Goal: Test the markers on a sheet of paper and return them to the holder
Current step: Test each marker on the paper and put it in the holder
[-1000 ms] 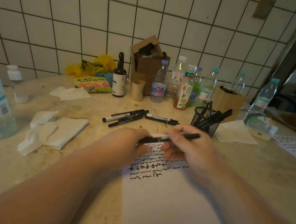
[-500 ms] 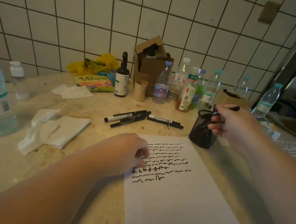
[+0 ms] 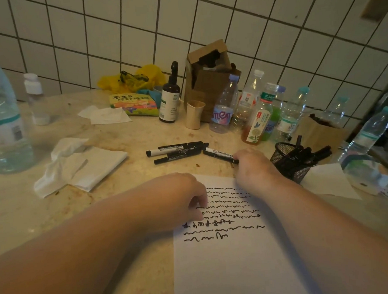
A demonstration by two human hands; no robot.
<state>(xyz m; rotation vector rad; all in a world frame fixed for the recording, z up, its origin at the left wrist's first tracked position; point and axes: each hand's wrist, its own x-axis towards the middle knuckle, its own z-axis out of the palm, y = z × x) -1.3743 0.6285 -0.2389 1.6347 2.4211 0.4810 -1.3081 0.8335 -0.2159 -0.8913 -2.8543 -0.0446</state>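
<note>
A white sheet of paper (image 3: 230,269) with rows of black scribbles lies on the beige counter. My left hand (image 3: 175,198) rests on the sheet's upper left edge with its fingers loosely curled. My right hand (image 3: 255,165) reaches just past the sheet's top edge, and its fingers close over the near end of a black marker (image 3: 216,152) that lies on the counter. Two more black markers (image 3: 177,147) (image 3: 177,157) lie to its left. The black mesh holder (image 3: 289,166), just right of my right hand, has several markers (image 3: 309,154) sticking out of it.
A row of drink bottles (image 3: 257,118), a paper cup (image 3: 194,115), a brown dropper bottle (image 3: 169,98) and a cardboard box (image 3: 209,77) stand behind the markers. Crumpled tissues (image 3: 80,167) and a large water bottle (image 3: 1,126) are at the left. Another bottle (image 3: 367,143) is at the right.
My right hand carried a marker to the holder and left it there. It has since moved back left onto a marker on the counter. My left hand stays on the paper.
</note>
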